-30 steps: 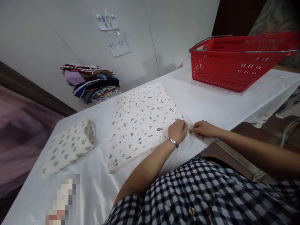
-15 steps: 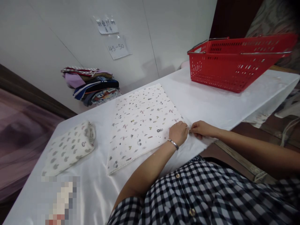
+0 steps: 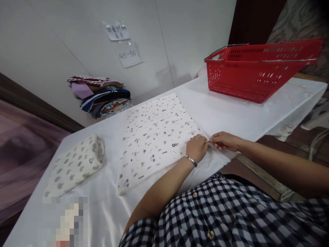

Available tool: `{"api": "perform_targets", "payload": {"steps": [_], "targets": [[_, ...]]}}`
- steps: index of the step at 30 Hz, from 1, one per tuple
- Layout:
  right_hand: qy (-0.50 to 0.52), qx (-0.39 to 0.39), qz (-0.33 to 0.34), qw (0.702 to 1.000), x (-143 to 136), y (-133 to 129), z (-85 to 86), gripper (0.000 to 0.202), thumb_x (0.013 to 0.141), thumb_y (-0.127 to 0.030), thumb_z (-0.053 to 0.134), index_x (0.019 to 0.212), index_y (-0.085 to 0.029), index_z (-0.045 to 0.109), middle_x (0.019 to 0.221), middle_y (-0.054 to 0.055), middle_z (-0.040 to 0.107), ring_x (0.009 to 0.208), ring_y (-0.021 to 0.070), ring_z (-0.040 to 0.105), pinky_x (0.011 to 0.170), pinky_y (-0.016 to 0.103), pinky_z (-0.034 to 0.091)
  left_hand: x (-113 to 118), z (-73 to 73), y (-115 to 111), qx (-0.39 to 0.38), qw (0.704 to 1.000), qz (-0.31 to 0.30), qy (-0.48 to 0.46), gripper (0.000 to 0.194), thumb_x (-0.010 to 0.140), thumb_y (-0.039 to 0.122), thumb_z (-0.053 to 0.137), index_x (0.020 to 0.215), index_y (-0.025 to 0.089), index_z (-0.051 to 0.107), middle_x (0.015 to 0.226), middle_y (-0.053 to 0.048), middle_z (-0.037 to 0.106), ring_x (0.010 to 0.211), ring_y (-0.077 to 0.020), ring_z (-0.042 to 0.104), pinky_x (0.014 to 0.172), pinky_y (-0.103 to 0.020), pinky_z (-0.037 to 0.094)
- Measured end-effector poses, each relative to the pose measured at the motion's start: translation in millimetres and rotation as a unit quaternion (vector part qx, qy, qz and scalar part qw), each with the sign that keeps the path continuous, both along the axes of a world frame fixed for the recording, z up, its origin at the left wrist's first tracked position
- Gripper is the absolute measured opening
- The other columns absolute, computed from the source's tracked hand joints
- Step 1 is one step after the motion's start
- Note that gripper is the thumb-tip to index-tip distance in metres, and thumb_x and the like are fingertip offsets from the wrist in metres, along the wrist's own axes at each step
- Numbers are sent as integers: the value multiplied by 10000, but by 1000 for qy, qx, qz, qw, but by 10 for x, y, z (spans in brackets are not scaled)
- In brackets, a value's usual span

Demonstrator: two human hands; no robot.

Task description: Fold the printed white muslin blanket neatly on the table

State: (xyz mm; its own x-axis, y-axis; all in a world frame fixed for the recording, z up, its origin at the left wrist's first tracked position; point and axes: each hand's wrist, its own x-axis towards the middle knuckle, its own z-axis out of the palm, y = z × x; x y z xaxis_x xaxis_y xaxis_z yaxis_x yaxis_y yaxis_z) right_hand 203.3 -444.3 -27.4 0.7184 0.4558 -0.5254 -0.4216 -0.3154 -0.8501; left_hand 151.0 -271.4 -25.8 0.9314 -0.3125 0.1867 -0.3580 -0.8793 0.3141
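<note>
A white cloth with small printed figures lies flat in a folded rectangle on the table. At its near right corner, my left hand rests with curled fingers on the cloth's edge; a metal bracelet circles that wrist. Just to the right, my right hand is closed in a pinch on a thin bit of the same corner. The two hands are close together, and their fingertips partly hide the pinched fabric. A second cloth, cream with grey shapes, sits folded into a bundle on the left.
A red plastic basket with metal handles stands at the table's right. Several folded fabrics are piled in a stack against the wall. Paper notes hang above. The white-covered table extends left; one patch there is pixelated.
My right hand still pinches the cloth's corner, its fingers slightly shifted. My left hand has barely moved. The whole view has tilted a little; the cloths lie as before.
</note>
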Motion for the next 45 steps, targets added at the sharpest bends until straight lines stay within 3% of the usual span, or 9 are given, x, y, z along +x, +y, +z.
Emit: {"api": "perform_targets", "payload": {"steps": [9, 14, 17, 22, 26, 32, 37, 40, 45], "targets": [[24, 16, -8, 1000, 7, 15, 62, 237, 678, -336, 646, 623, -165, 491, 549, -20, 506, 422, 35, 393, 347, 163, 200, -50, -29, 9, -1, 999, -23, -23, 198, 881, 337, 514, 1013, 194, 543, 1003, -49, 579, 936, -185, 533, 782, -299, 436], [2, 25, 1, 1000, -3, 8, 65, 285, 665, -402, 669, 649, -161, 517, 574, -16, 539, 426, 39, 417, 355, 164, 227, 24, 9, 32, 13, 1000, 13, -16, 110, 890, 259, 495, 967, 202, 550, 972, -34, 589, 922, -173, 545, 760, -288, 429], [-64, -56, 25, 996, -25, -8, 38, 275, 701, -409, 638, 642, -158, 540, 549, -1, 561, 403, 54, 435, 358, 179, 259, 73, 60, 72, -18, 999, 46, -14, 115, 893, 261, 490, 969, 213, 561, 976, -18, 604, 908, -164, 556, 733, -276, 423], [-181, -228, 119, 949, -52, 73, 15, 304, 750, -421, 584, 611, -152, 567, 551, 38, 606, 409, 101, 508, 414, 220, 360, 85, 117, 109, -47, 997, 61, -14, 125, 897, 269, 481, 962, 221, 576, 975, -10, 618, 895, -159, 564, 717, -270, 414], [-202, -261, 125, 936, -64, 174, -14, 170, 723, -308, 592, 647, -157, 576, 543, 24, 605, 442, 127, 559, 467, 227, 423, 72, 131, 121, -51, 997, 53, -22, 121, 892, 271, 491, 958, 222, 580, 967, -2, 618, 891, -155, 566, 712, -268, 413], [-184, -227, 103, 951, -51, 144, -49, 140, 738, -267, 563, 653, -156, 556, 528, 15, 586, 441, 123, 554, 453, 219, 417, 65, 143, 150, -50, 997, 48, -26, 117, 883, 270, 508, 958, 219, 583, 974, 2, 619, 894, -154, 567, 707, -264, 417], [-243, -292, 127, 916, -2, 179, -10, 249, 781, -380, 534, 704, -152, 598, 567, 33, 620, 428, 126, 546, 481, 241, 414, 74, 134, 164, -47, 997, 50, -19, 125, 883, 258, 499, 974, 224, 579, 986, -1, 619, 893, -155, 567, 706, -261, 420], [-264, -314, 145, 900, 12, 249, -19, 171, 735, -321, 564, 707, -157, 602, 510, 18, 591, 443, 136, 555, 497, 240, 411, 76, 131, 168, -42, 998, 49, -21, 125, 883, 255, 497, 974, 226, 578, 991, -2, 622, 906, -158, 568, 712, -262, 420], [-205, -214, 95, 950, 16, 227, -40, 90, 674, -256, 587, 677, -170, 560, 471, -23, 526, 425, 109, 497, 442, 218, 364, 57, 132, 182, -19, 999, 36, -28, 117, 888, 254, 492, 967, 223, 573, 977, -5, 617, 914, -161, 564, 708, -267, 423]]}}
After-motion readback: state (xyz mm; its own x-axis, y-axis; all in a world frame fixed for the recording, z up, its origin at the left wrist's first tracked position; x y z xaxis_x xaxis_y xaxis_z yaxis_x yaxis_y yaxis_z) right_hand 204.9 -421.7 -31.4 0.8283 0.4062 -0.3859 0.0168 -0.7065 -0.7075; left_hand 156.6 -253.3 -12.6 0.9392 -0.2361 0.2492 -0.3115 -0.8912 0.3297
